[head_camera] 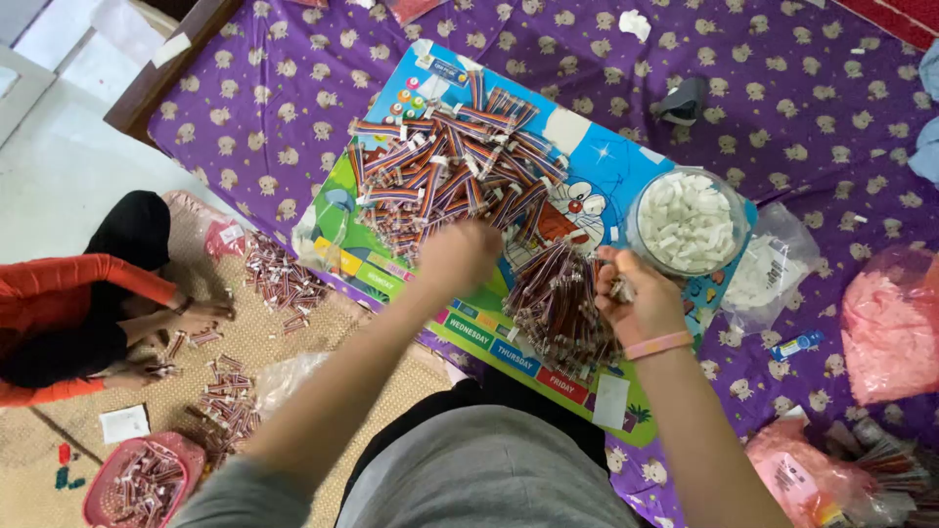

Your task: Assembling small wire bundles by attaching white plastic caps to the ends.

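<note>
Head view: both hands curled over the striped sticks [460, 176], left hand [458, 256] blurred, right hand [636, 298] clutching small pieces.

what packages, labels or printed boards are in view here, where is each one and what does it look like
Printed cartoon board: middle of the bed, under the striped stick piles; rectangular, blue and green with coloured label strips.
Clear bag: right of the round bowl; crumpled, white pieces inside.
Pink bags: right edge; translucent, bulging.
Pink bag with white label: bottom right.
Small blue packet: beside the clear bag; flat, oblong.
White slip: floor mat, bottom left; rectangular.
</note>
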